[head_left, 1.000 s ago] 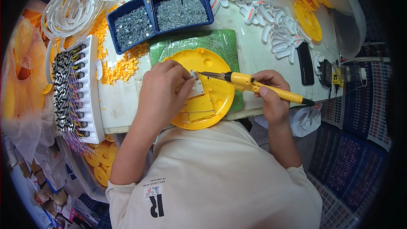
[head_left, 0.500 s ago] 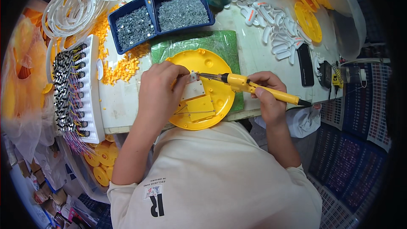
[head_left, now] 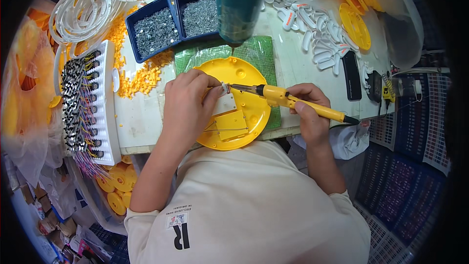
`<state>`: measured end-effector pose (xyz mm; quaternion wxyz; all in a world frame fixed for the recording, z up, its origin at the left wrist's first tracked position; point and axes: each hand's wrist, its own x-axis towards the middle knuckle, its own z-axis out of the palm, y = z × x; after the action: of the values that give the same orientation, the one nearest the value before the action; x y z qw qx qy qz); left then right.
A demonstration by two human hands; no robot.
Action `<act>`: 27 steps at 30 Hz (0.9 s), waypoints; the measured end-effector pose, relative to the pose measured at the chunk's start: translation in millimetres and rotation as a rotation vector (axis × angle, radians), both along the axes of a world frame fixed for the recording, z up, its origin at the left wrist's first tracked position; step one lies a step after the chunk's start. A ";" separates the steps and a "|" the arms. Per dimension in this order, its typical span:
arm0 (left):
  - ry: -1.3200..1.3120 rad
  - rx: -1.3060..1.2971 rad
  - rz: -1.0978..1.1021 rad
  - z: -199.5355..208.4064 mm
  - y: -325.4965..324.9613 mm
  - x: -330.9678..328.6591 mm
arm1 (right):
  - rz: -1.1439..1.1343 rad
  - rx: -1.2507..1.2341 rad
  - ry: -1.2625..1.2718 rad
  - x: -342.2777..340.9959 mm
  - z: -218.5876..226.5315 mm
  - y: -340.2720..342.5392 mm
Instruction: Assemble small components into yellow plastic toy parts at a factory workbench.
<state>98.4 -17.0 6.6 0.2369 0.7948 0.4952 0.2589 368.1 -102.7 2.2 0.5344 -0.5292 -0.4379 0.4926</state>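
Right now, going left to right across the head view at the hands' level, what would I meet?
White ribbed tray of wired black parts → loose heap of small orange pieces → left hand → round yellow plastic shell → right hand → flat black rectangular slab.

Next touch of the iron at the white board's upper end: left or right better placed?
Right, I'd say. The right hand grips the yellow soldering iron, its tip at or very near that end of the white board. The left hand has its fingers drawn together by the board's left side.
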 end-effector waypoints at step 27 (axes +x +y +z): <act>0.020 -0.021 0.008 2.9 0.0 2.3 | -0.028 0.013 0.021 1.9 2.1 -2.2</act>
<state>100.7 -17.1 9.5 0.2392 0.7928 0.5036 0.2465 370.0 -104.9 4.3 0.5493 -0.5266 -0.4281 0.4875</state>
